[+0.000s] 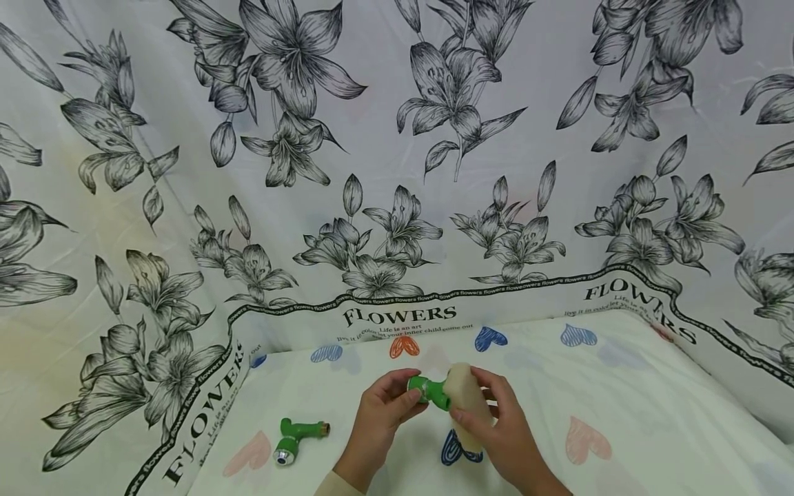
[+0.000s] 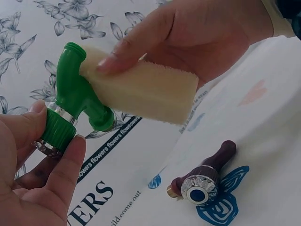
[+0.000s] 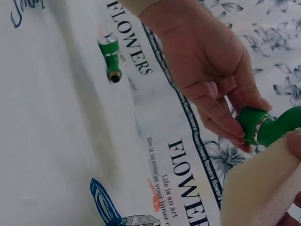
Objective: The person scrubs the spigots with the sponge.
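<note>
My left hand [image 1: 381, 410] pinches a green faucet [image 2: 70, 84] by its ribbed knob, between thumb and fingers. In my right hand [image 1: 505, 427] is a beige sponge [image 1: 466, 396], gripped with the thumb on its near side. The sponge lies against the faucet's body in the left wrist view. A second green faucet [image 1: 300, 430], with a silver-capped knob and a brass-coloured end, rests on the cloth left of my hands. Below the hands in the left wrist view lies a dark red faucet [image 2: 221, 160] with a clear-rimmed, blue-centred knob; the head view does not show it distinctly.
A white cloth [image 1: 540, 386] with printed hearts covers the surface. Behind it and at the left hangs a white curtain [image 1: 384, 151] with black flower prints and lettering along its lower border.
</note>
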Demonstrator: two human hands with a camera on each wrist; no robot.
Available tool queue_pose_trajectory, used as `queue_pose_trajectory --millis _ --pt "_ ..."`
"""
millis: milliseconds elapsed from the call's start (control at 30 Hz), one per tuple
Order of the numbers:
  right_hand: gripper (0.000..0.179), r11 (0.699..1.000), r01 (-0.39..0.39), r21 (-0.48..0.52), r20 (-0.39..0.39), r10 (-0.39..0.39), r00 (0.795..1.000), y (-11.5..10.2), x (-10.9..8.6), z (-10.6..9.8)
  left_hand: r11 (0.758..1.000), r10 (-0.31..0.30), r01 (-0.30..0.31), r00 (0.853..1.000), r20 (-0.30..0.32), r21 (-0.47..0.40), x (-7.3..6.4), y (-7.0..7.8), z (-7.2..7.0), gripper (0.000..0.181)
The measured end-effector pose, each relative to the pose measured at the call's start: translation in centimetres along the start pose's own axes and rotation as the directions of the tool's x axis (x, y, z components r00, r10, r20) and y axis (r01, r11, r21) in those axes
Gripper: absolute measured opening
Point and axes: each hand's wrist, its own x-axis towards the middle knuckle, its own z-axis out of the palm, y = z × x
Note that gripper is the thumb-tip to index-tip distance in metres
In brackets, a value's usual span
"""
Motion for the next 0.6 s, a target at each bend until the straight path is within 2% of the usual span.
queue_pose_trajectory --millis 167,267,400,600 --pt "0.076 0.991 0.072 -0.114 -0.063 -0.08 0.995 0.7 0.2 -0.2 1.0 0.003 -0.003 1.0 0.009 -0.004 -0.2 0.1 0.0 0.037" --pt "0.076 0.987 0.086 -0.134 -0.085 -0.097 0.992 1.1 0.3 -0.5 1.0 0.005 -0.005 1.0 0.01 -0.002 -0.3 0.2 -0.1 0.037" --pt "0.078 0.996 0.039 -0.082 -0.065 -0.044 0.997 0.9 0.3 -0.3 1.0 0.007 -0.007 1.0 0.013 0.0 -0.3 0.3 -0.1 0.037" --pt "0.079 0.999 -0.036 0.003 0.004 0.036 0.999 -0.1 0.0 0.3 1.0 0.012 -0.012 1.0 0.011 0.004 -0.2 0.2 -0.3 0.037"
